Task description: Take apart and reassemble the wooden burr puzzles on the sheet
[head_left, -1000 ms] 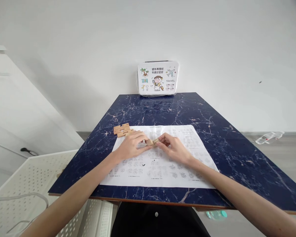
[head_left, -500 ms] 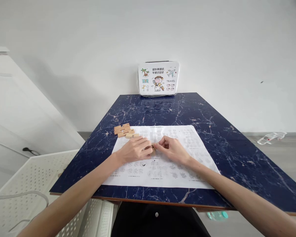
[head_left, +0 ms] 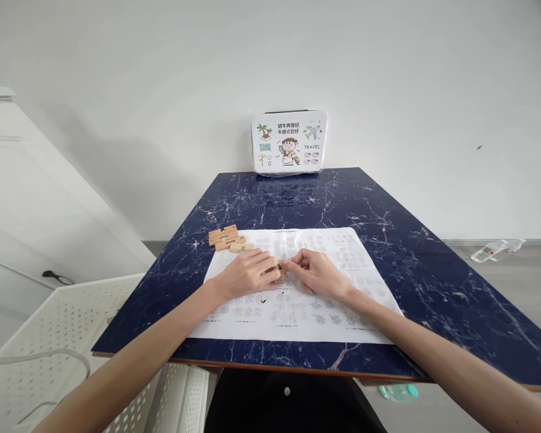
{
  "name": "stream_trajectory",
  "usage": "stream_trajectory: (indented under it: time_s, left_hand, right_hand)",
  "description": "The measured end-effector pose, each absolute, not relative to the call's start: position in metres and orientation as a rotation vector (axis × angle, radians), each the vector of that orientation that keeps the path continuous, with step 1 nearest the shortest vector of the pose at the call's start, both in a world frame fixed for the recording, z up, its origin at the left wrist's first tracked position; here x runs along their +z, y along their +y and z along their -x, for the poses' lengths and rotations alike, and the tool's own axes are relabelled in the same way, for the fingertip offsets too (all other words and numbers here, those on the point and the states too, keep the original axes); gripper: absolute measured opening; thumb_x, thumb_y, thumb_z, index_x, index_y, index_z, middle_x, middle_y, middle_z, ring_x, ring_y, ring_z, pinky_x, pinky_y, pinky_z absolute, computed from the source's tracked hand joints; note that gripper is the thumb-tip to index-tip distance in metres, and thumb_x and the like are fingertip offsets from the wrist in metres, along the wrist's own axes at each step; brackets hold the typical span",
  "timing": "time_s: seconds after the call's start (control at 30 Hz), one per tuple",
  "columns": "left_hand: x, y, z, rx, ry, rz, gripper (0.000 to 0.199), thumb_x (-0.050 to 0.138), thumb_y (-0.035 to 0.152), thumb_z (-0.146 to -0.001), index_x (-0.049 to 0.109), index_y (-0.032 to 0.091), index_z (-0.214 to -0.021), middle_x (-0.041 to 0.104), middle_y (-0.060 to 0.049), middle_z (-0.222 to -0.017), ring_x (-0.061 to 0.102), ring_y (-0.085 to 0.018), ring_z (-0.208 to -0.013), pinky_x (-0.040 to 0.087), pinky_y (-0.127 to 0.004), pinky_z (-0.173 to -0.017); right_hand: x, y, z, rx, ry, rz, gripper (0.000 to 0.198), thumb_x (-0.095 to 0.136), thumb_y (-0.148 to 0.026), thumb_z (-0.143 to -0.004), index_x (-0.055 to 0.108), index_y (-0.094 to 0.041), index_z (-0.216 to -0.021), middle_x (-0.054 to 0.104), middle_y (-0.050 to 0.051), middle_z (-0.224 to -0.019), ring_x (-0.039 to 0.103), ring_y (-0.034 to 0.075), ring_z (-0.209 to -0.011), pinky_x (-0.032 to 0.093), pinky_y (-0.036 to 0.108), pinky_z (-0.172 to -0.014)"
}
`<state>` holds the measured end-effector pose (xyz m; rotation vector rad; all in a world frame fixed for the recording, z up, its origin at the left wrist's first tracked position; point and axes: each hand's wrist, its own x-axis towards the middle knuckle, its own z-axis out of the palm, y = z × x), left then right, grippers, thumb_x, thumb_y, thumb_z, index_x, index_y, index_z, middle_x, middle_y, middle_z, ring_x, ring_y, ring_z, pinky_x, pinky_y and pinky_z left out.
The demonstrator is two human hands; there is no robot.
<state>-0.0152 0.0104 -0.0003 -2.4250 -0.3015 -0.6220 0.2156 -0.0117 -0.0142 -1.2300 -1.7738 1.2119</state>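
Observation:
Low over a printed instruction sheet (head_left: 342, 255), my left hand (head_left: 246, 275) curls around a small notched wooden puzzle piece (head_left: 281, 276), mostly covered by the fingers. My right hand (head_left: 318, 273) meets it from the right, thumb and forefinger pinched at the piece's upper edge. Whatever lies between those fingertips is too small to make out. Just beyond my left hand, a pale wooden piece (head_left: 241, 247) rests on the sheet. Several browner notched wooden pieces (head_left: 225, 237) lie together at the sheet's far left corner. Small black flecks (head_left: 264, 300) dot the paper below my hands.
The sheet lies on a dark blue marble-patterned table (head_left: 297, 207). A white cartoon-printed case (head_left: 290, 144) leans against the wall at the back. To the left stands a white perforated cabinet (head_left: 94, 307) with a cable (head_left: 40, 356). Plastic bottles (head_left: 489, 251) are on the floor.
Both hands stay over the sheet in nearly the same pose. The right fingertips have shifted very slightly at the wooden piece.

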Motion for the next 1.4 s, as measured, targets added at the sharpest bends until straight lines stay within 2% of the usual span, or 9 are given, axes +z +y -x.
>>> stream_trajectory:
  time_s: [0.17,0.3,0.4,0.57,0.7,0.87,1.03,1.27,1.4]
  left_hand:
    - [0.000,0.010,0.014,-0.625,-0.305,2.438,0.027,0.061,0.027,-0.102,0.055,0.020,-0.077,0.064,0.000,-0.077,0.060,-0.015,-0.069,0.050,-0.030,-0.064]
    - [0.001,0.009,0.011,-0.609,-0.339,2.427,0.023,0.059,0.024,-0.102,0.055,0.020,-0.079,0.066,-0.001,-0.078,0.062,-0.015,-0.070,0.051,-0.030,-0.063]
    - [0.000,0.007,0.008,-0.644,-0.342,2.408,0.023,0.059,0.027,-0.102,0.055,0.020,-0.080,0.067,-0.003,-0.078,0.063,-0.017,-0.070,0.052,-0.031,-0.063]
    - [0.000,0.005,0.006,-0.751,-0.365,2.438,0.022,0.064,0.026,-0.099,0.053,0.019,-0.082,0.067,-0.003,-0.078,0.061,-0.016,-0.066,0.051,-0.030,-0.060]
    - [0.001,0.004,0.007,-0.755,-0.387,2.495,0.019,0.060,0.026,-0.102,0.052,0.020,-0.086,0.066,-0.003,-0.079,0.060,-0.015,-0.065,0.052,-0.029,-0.062]
    - [0.001,0.005,0.008,-0.743,-0.445,2.522,0.017,0.060,0.027,-0.102,0.053,0.019,-0.087,0.066,-0.003,-0.081,0.061,-0.016,-0.066,0.052,-0.030,-0.063]
    - [-0.001,0.004,0.007,-0.736,-0.464,2.513,0.021,0.060,0.029,-0.103,0.055,0.020,-0.085,0.067,-0.002,-0.081,0.062,-0.016,-0.067,0.051,-0.031,-0.064]
    - [-0.006,0.001,0.002,-0.729,-0.268,2.464,0.016,0.063,0.029,-0.103,0.061,0.018,-0.093,0.071,-0.003,-0.084,0.066,-0.016,-0.072,0.050,-0.031,-0.064]
    - [-0.002,0.005,0.009,-0.841,-0.486,2.592,0.015,0.064,0.031,-0.101,0.061,0.019,-0.092,0.070,-0.002,-0.084,0.066,-0.017,-0.075,0.051,-0.032,-0.067]
  right_hand:
    - [-0.017,-0.012,-0.214,1.200,-1.744,1.249,0.037,0.065,-0.056,-0.095,0.054,-0.024,-0.083,0.057,-0.005,-0.044,0.053,0.013,-0.038,0.039,0.026,-0.045]
    - [-0.019,-0.013,-0.213,1.299,-1.670,1.178,0.038,0.064,-0.058,-0.095,0.050,-0.025,-0.084,0.050,-0.008,-0.041,0.051,0.013,-0.036,0.041,0.027,-0.044]
    - [-0.018,-0.013,-0.212,1.309,-1.669,1.117,0.036,0.065,-0.055,-0.095,0.047,-0.025,-0.085,0.051,-0.008,-0.047,0.050,0.013,-0.039,0.041,0.027,-0.045]
    - [-0.016,-0.011,-0.214,1.107,-1.820,1.060,0.029,0.057,-0.049,-0.100,0.053,-0.023,-0.089,0.061,-0.002,-0.067,0.053,0.014,-0.056,0.041,0.029,-0.054]
    - [-0.015,-0.010,-0.215,0.982,-1.926,1.014,0.027,0.050,-0.046,-0.103,0.056,-0.023,-0.091,0.061,-0.001,-0.069,0.050,0.014,-0.061,0.041,0.031,-0.060]
    - [-0.012,-0.011,-0.215,1.030,-1.858,1.117,0.034,0.055,-0.051,-0.099,0.051,-0.024,-0.080,0.058,-0.002,-0.062,0.047,0.012,-0.053,0.035,0.028,-0.052]
    - [-0.012,-0.012,-0.214,1.169,-1.763,1.154,0.037,0.057,-0.055,-0.098,0.046,-0.025,-0.079,0.051,-0.006,-0.049,0.046,0.012,-0.042,0.035,0.027,-0.046]
    - [-0.017,-0.002,-0.220,1.347,-1.477,1.149,0.046,0.064,-0.064,-0.093,0.044,-0.026,-0.077,0.049,-0.007,-0.055,0.043,0.011,-0.043,0.040,0.027,-0.045]
    - [-0.019,0.003,-0.225,1.270,-1.479,1.152,0.042,0.058,-0.065,-0.097,0.053,-0.024,-0.088,0.062,-0.003,-0.069,0.049,0.012,-0.049,0.044,0.028,-0.051]
